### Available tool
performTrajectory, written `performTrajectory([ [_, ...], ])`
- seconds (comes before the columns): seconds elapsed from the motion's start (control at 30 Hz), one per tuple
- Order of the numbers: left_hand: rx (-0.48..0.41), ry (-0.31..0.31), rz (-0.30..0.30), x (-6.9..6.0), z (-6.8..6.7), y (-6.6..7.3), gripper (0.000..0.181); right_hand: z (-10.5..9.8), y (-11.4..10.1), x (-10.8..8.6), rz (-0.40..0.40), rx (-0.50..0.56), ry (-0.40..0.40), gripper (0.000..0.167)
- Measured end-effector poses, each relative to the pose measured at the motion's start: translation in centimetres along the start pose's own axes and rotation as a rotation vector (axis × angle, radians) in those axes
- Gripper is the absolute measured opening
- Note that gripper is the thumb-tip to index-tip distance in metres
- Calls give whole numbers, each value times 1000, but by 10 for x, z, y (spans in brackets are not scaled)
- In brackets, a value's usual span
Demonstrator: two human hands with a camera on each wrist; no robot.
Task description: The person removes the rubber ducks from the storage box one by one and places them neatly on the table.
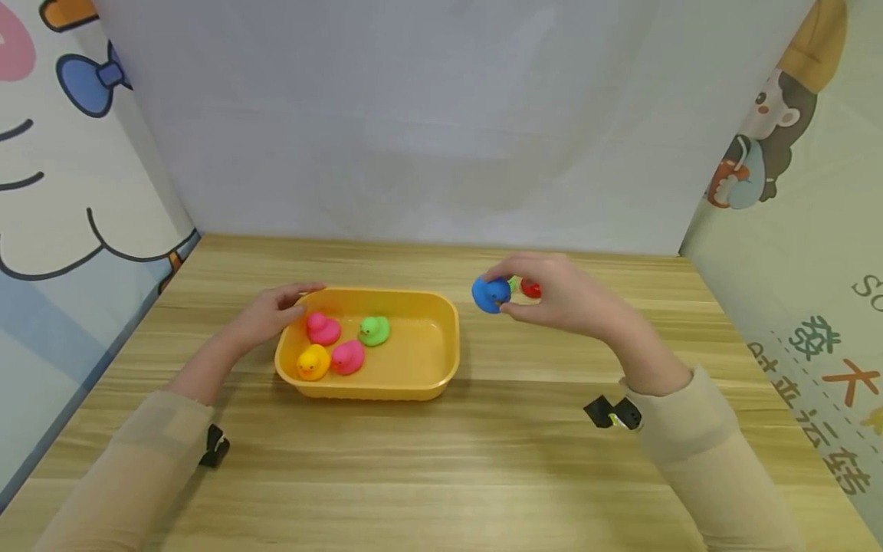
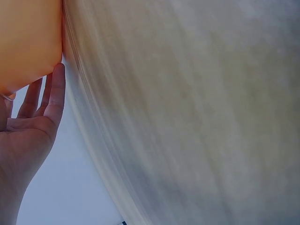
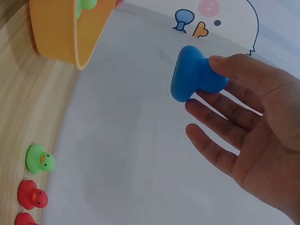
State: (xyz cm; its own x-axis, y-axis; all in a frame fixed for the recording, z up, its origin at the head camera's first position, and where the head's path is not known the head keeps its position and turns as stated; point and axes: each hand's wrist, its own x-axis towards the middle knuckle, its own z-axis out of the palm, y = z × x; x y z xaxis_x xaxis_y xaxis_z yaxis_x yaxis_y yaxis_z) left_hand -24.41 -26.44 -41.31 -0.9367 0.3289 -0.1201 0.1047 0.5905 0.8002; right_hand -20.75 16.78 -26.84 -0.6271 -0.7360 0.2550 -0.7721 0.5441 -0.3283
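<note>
A blue rubber duck is pinched between the thumb and fingers of my right hand, held up to the right of the yellow tray. In the right wrist view the duck is tilted, its broad base facing left. My left hand grips the tray's back left corner, thumb over the rim. Its fingers touch the outer wall in the left wrist view. Inside the tray sit two pink ducks, a yellow duck and a green duck.
Beyond my right hand, partly hidden in the head view, are a red duck and a green duck. Another red duck is cut off at the right wrist view's lower edge. A white cloth hangs behind the wooden table.
</note>
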Motion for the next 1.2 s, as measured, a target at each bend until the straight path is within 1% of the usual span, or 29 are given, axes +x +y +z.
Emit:
performTrajectory([
  [0.1,-7,-4,9,0,0,0,45,-2,3,-5,-9,4,30,33],
  [0.27,-13,-6,9,0,0,-1,45,-5,10,-12,11,-12,49,34],
  [0.37,-10,-7,2,0,0,-2,45,-7,14,-17,18,-33,58,36],
  [0.7,0,-3,-37,3,-1,-3,44,-15,25,-30,20,-37,120,39],
  [0.83,-2,1,-30,3,-1,-4,44,-18,30,-34,17,-46,145,40],
  [1.03,-1,-1,-7,1,1,0,45,-19,37,-39,24,-61,169,41],
  [1.2,-4,3,-6,0,1,0,44,-18,42,-44,17,-85,216,42],
])
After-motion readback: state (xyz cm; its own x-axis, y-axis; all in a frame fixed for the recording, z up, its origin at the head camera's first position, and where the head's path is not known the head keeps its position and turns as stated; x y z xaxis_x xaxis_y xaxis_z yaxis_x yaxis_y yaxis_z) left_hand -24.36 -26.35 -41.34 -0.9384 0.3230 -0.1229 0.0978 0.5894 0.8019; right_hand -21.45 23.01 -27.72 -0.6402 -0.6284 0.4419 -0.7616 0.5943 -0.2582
